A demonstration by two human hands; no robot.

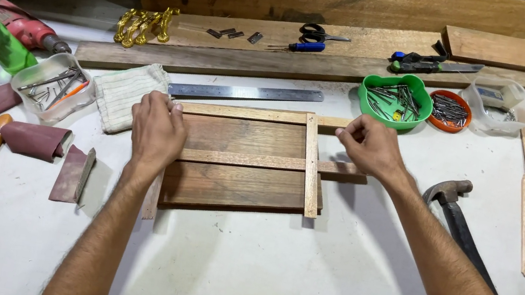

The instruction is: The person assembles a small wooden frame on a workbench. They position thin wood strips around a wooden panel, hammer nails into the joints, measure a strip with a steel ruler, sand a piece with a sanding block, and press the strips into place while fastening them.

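White tabletop [268,284] carried everything, and at its middle lay the dark wooden board [238,165], flat, with thin pale wood strips [253,161] set across it in a rough grid. I judged the board stiff and fairly heavy, best taken by its long edges; the strips looked light and easy to nudge or snap, so they wanted pinching near the ends. My left hand [157,131] rested palm-down on the board's left edge, fingers curled over the end of the top strip, pressing rather than gripping. My right hand [369,146] sat at the right end of that same strip, fingers nearly closed and pinching it. A steel ruler [245,93] lay just beyond the board, a hammer [457,216] near my right forearm.
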